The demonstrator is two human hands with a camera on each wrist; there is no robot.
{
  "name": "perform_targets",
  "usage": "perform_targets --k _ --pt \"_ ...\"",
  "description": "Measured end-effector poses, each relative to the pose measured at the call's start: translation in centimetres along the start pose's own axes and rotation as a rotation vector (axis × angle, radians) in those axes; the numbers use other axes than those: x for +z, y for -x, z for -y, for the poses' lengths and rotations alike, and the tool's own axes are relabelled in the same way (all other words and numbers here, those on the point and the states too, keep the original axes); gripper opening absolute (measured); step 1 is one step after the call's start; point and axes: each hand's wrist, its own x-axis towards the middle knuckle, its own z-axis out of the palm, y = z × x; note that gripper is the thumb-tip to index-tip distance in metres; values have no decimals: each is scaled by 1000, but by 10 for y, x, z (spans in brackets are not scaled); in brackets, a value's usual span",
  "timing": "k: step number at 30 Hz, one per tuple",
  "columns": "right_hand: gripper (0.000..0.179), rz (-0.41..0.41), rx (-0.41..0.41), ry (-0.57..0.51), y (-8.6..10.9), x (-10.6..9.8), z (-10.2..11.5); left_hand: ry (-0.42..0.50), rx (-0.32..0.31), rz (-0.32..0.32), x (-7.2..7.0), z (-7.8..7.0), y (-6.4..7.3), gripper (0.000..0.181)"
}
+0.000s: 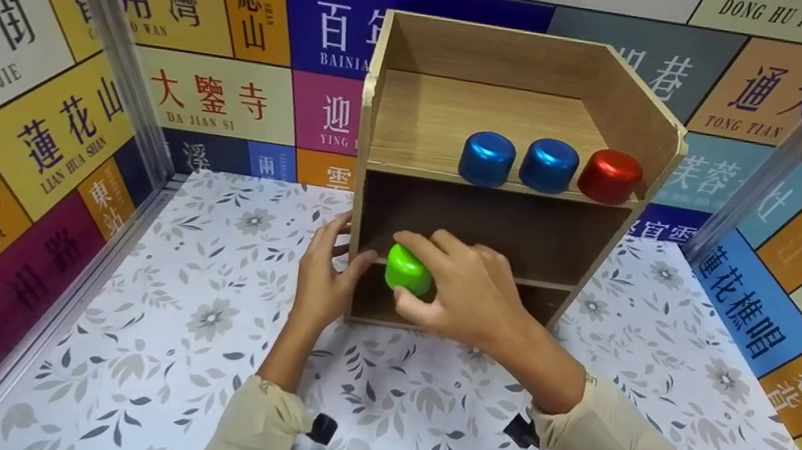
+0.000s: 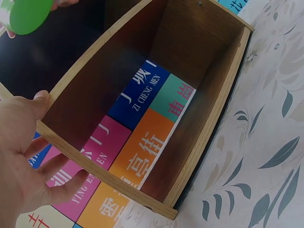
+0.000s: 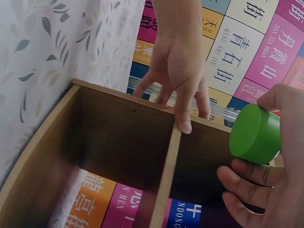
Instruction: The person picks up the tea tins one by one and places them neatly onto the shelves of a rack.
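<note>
A small shiny green canister (image 1: pixel 407 269) is pinched between the thumb and fingers of my right hand (image 1: pixel 478 292), in front of the wooden shelf unit (image 1: pixel 486 106). Its flat green end (image 3: pixel 248 134) faces the left side of the right wrist view. My left hand (image 1: pixel 323 276) holds the unit's left side panel. The left thumb (image 3: pixel 183 118) rests on the front edge where the middle board meets the panel, while the other fingers lie along the outer side. Two blue canisters (image 1: pixel 487 159) and a red canister (image 1: pixel 610 177) stand in a row along the top front edge.
The unit stands on a white floral-patterned tabletop (image 1: pixel 202 376). Below its top are two open compartments, with a horizontal board (image 3: pixel 166 175) between them. Walls covered in coloured panels (image 1: pixel 219 95) with Chinese lettering enclose the back and sides.
</note>
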Motion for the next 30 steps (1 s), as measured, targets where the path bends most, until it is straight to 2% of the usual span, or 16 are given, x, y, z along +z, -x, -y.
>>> perform_targets --k 7,18,30 --pt "52 -9 20 -7 -8 -12 3 -23 -8 1 -1 -1 0 59" --pt "54 -26 33 15 -21 -27 6 -22 21 -8 0 0 0 59" --pt "58 -51 98 16 -34 -43 13 -3 16 -9 -1 1 0 59"
